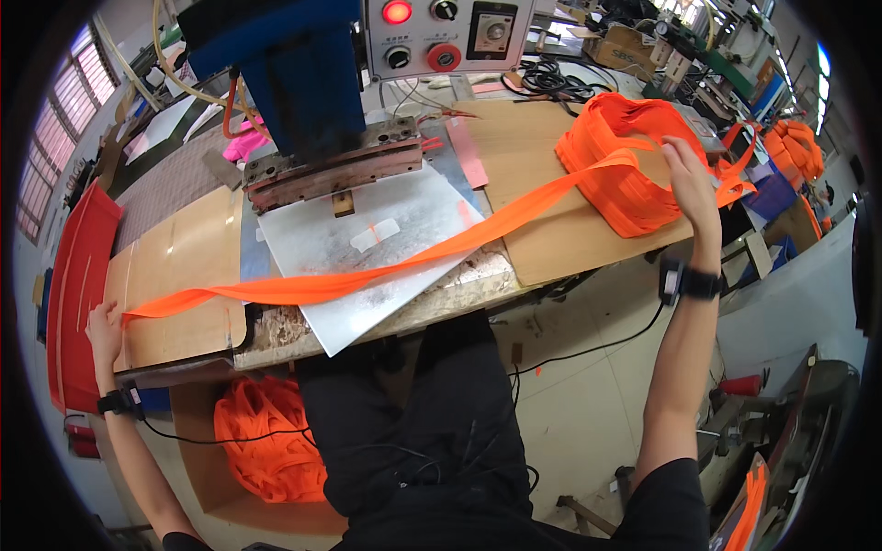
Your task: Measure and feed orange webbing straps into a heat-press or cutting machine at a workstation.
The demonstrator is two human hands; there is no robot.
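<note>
An orange fabric strip (331, 286) stretches across the worktable, over a white sheet (358, 303) below the metal press bar (337, 165) of a blue machine. At the far left my left hand (105, 330) grips the strip's end. The strip's other part runs to a big coiled bundle of orange strip (620, 186) on the tan board at the right. My right hand (689, 175) is at the right side of that bundle, fingers extended; whether it pinches any strip cannot be made out. A small pale patch with an orange mark lies on the white sheet.
A control box (448, 34) with a lit red lamp stands behind the press. A red tray (79, 303) is at the left edge. Beneath the table, a cardboard box (255, 513) holds loose orange strips. Black cables (565, 79) lie at the back. Thin cords hang from both wristbands.
</note>
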